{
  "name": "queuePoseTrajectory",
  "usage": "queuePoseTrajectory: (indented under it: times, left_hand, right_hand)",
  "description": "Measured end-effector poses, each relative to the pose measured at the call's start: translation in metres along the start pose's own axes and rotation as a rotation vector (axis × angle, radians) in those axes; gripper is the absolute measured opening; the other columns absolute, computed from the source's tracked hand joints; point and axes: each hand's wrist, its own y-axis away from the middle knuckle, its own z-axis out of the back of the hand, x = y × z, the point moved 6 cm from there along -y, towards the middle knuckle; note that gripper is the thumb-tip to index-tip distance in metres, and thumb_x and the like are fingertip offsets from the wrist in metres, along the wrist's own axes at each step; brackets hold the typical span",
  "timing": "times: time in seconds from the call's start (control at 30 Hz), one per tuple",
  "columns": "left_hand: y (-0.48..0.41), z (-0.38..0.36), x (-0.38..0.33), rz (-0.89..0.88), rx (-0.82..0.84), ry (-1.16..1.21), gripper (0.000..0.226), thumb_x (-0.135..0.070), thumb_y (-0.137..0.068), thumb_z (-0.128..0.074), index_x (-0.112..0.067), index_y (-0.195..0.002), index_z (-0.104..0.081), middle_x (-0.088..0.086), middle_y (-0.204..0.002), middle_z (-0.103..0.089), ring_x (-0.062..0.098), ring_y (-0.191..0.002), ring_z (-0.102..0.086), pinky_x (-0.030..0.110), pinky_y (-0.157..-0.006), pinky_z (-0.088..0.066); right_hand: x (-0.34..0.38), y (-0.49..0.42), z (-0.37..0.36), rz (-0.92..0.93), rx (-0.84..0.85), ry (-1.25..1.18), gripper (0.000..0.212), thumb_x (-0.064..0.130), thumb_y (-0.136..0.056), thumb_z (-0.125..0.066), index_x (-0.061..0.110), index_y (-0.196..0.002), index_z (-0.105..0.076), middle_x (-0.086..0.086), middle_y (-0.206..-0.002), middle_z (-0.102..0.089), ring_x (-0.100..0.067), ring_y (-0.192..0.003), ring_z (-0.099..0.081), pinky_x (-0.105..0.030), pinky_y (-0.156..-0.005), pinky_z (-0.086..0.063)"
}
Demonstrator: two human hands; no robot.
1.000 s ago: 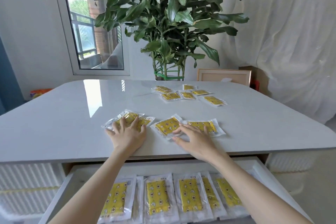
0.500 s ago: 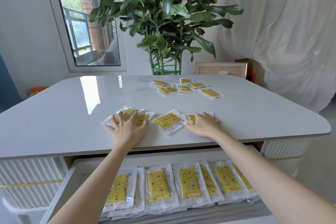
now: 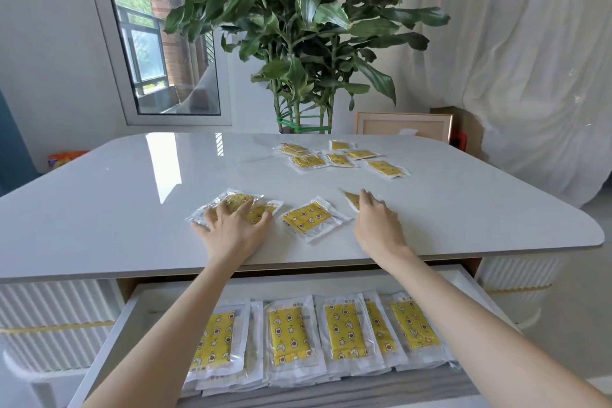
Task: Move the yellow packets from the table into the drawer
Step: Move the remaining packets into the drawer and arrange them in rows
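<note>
While the left hand (image 3: 233,230) lies flat with its fingers spread, pressing down on a small overlapping pile of yellow packets (image 3: 236,198) near the front edge of the bench (image 3: 116,192), the right hand (image 3: 377,225) rests palm down, fingers nearly straight, over a hidden packet (image 3: 351,200) of which only a yellow corner shows; whether the thumb reaches under it cannot be told. Between the two hands lies a single packet (image 3: 309,219), tilted and touched by neither. Farther back on the bench, well apart from these, sits a loose cluster of packets (image 3: 337,157). Below the front edge the drawer (image 3: 109,351) stands open beneath both forearms, holding a row of overlapping packets (image 3: 284,334). Behind the bench are a leafy potted plant (image 3: 298,26), a window (image 3: 159,53), a leaning picture frame (image 3: 402,122) and a white curtain (image 3: 530,60).
</note>
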Motion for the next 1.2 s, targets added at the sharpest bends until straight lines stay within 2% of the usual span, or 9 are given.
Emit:
queuePoseTrajectory:
  times: [0.13, 0.27, 0.43, 0.57, 0.73, 0.9, 0.97, 1.03, 1.2]
  left_hand:
    - [-0.003, 0.001, 0.003, 0.022, -0.023, 0.062, 0.053, -0.063, -0.086, -0.036, -0.045, -0.135, -0.044, 0.004, -0.151, -0.03, 0.034, -0.141, -0.016, 0.056, -0.114, 0.002]
    - [-0.004, 0.006, 0.009, 0.031, -0.132, 0.204, 0.042, -0.046, -0.088, -0.042, -0.039, -0.127, -0.056, 0.002, -0.14, -0.048, 0.034, -0.13, -0.03, 0.049, -0.114, -0.014]
    - [-0.01, 0.023, 0.023, 0.061, -0.275, 0.459, 0.037, -0.027, -0.088, -0.05, -0.025, -0.124, -0.06, 0.011, -0.131, -0.052, 0.031, -0.125, -0.036, 0.036, -0.108, -0.027]
    - [-0.033, 0.026, 0.037, 0.148, -0.193, 0.369, 0.051, -0.038, -0.088, -0.05, -0.025, -0.138, -0.046, 0.014, -0.139, -0.043, 0.031, -0.132, -0.028, 0.037, -0.111, -0.025]
    - [-0.057, 0.015, 0.032, 0.239, 0.136, 0.11, 0.081, -0.066, -0.079, -0.051, -0.025, -0.146, -0.027, 0.011, -0.145, -0.04, 0.033, -0.138, -0.022, 0.038, -0.109, -0.022]
    - [-0.066, 0.013, 0.026, 0.202, 0.223, 0.088, 0.089, -0.07, -0.069, -0.062, -0.029, -0.143, -0.033, -0.001, -0.144, -0.043, 0.029, -0.137, -0.025, 0.038, -0.109, -0.026]
    - [-0.067, 0.009, 0.025, 0.226, 0.292, 0.21, 0.109, -0.075, -0.047, -0.069, -0.031, -0.142, -0.037, 0.0, -0.144, -0.043, 0.027, -0.137, -0.03, 0.036, -0.111, -0.028]
    - [-0.066, 0.01, 0.023, 0.244, 0.322, 0.349, 0.121, -0.069, -0.034, -0.075, -0.029, -0.141, -0.038, 0.005, -0.145, -0.04, 0.025, -0.135, -0.036, 0.033, -0.109, -0.034]
    - [-0.066, 0.011, 0.023, 0.241, 0.364, 0.531, 0.085, -0.018, -0.068, -0.084, -0.023, -0.141, -0.04, 0.009, -0.144, -0.037, 0.024, -0.126, -0.046, 0.028, -0.088, -0.043]
  right_hand:
    - [0.044, 0.0, 0.0, 0.152, -0.019, -0.064, 0.045, 0.002, -0.096, -0.037, 0.003, -0.14, -0.036, -0.011, -0.136, -0.05, -0.03, -0.12, -0.049, -0.049, -0.098, -0.043]
    - [0.076, 0.003, -0.016, 0.214, 0.14, -0.02, 0.033, 0.013, -0.094, -0.038, 0.006, -0.125, -0.046, -0.007, -0.132, -0.05, -0.032, -0.122, -0.044, -0.044, -0.094, -0.039]
    - [0.078, 0.002, -0.019, 0.162, 0.386, -0.08, 0.076, 0.068, -0.09, -0.026, 0.02, -0.149, -0.029, 0.005, -0.16, -0.018, -0.034, -0.147, -0.011, -0.061, -0.113, -0.011]
    - [0.057, -0.008, -0.01, -0.058, 0.33, -0.217, 0.062, 0.057, -0.093, -0.032, 0.029, -0.149, -0.027, -0.004, -0.161, -0.01, -0.044, -0.145, -0.003, -0.062, -0.114, -0.005]
    - [0.043, -0.012, -0.039, -0.252, 0.545, -0.18, 0.099, 0.076, -0.076, -0.044, 0.04, -0.149, 0.013, -0.019, -0.16, 0.008, -0.048, -0.144, 0.002, -0.062, -0.114, -0.005]
    - [0.051, -0.024, -0.033, -0.151, 0.518, -0.205, 0.101, 0.069, -0.077, -0.057, 0.032, -0.153, -0.003, -0.008, -0.159, -0.014, -0.039, -0.144, -0.011, -0.061, -0.114, -0.012]
    - [0.054, -0.029, -0.033, -0.104, 0.524, -0.291, 0.099, 0.062, -0.075, -0.066, 0.032, -0.152, -0.012, -0.005, -0.156, -0.025, -0.034, -0.142, -0.018, -0.054, -0.114, -0.02]
    - [0.058, -0.033, -0.032, -0.077, 0.547, -0.377, 0.101, 0.056, -0.071, -0.075, 0.032, -0.151, -0.018, -0.001, -0.155, -0.031, -0.028, -0.142, -0.023, -0.046, -0.115, -0.025]
    - [0.061, -0.042, -0.023, -0.091, 0.482, -0.357, 0.107, 0.045, -0.066, -0.083, 0.033, -0.151, -0.019, 0.0, -0.155, -0.024, -0.03, -0.142, -0.02, -0.045, -0.113, -0.028]
